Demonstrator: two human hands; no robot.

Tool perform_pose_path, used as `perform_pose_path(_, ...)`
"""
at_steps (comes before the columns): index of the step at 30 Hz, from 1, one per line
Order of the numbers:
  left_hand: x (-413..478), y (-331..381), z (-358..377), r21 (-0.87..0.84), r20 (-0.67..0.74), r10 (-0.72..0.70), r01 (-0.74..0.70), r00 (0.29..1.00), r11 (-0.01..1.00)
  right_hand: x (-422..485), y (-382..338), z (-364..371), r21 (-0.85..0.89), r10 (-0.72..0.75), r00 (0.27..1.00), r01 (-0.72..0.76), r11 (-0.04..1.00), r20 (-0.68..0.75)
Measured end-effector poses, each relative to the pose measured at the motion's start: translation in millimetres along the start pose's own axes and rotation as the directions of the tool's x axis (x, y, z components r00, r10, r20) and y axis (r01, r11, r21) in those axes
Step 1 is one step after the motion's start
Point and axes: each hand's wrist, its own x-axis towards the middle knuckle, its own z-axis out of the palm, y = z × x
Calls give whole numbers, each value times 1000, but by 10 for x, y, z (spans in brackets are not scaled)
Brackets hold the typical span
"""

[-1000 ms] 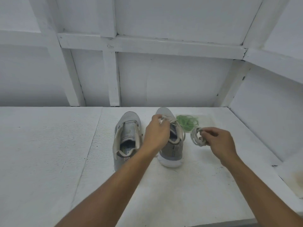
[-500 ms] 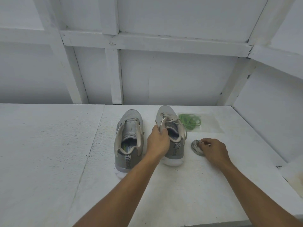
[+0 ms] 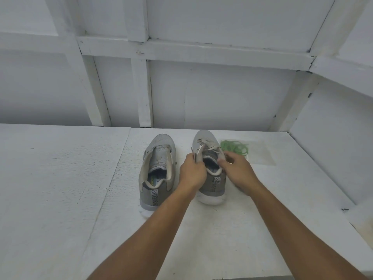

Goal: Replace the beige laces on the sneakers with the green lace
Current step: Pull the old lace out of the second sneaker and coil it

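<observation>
Gripping shoe (image 3: 214,183) collar w/ L hand (image 3: 192,172) & R hand (image 3: 239,173), you'd pinch its limp, light beige lace (image 3: 210,145) by top eyelets.

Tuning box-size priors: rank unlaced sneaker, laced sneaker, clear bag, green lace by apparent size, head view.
1. unlaced sneaker and laced sneaker: look alike, the laced one partly covered, so unranked.
2. clear bag.
3. green lace.
</observation>
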Motion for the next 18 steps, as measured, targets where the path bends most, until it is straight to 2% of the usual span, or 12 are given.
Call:
perform_pose_path(5, -41, -76, 13, -20, -16, 11, -11, 1000, 1000, -23, -10, 34, -9, -47, 999, 47, 999, -2)
perform_pose_path(18, -155, -162, -38, -13, -8, 39, -39, 999, 999, -145, 28, 26, -49, -23, 1000, 24, 999, 10)
